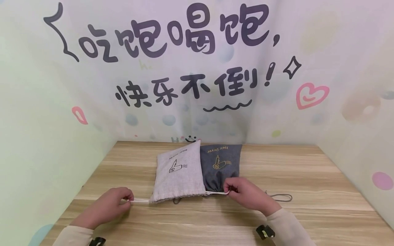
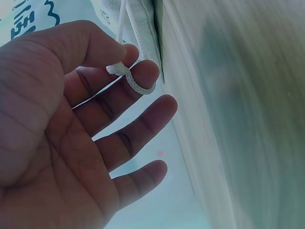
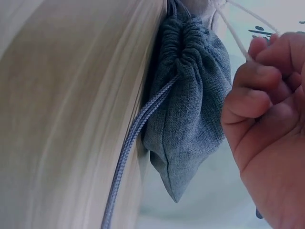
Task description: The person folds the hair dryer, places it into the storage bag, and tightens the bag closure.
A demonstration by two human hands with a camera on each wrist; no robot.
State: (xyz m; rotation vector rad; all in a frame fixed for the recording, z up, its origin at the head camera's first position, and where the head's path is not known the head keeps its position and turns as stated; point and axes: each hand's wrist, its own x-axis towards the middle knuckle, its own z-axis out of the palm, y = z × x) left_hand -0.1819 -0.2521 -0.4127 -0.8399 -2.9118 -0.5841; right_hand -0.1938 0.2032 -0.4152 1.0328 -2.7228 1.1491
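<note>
A light grey drawstring bag [image 1: 180,174] with a hair dryer print lies in the middle of the table, its mouth toward me and only slightly gathered. On its left side my left hand [image 1: 112,205] pinches the white cord [image 2: 138,87] between thumb and fingers; the other fingers are spread. My right hand [image 1: 247,193] pinches the white cord [image 3: 233,33] on the other side, and both cords look taut. Behind and right of the light bag lies a dark grey drawstring bag [image 1: 220,159], its neck gathered tight, partly covered by the light bag.
A dark grey cord loop [image 1: 281,196] lies on the wooden table [image 1: 323,212] to the right, beyond my right hand. A printed cloth backdrop [image 1: 191,126] stands behind the table and along both sides.
</note>
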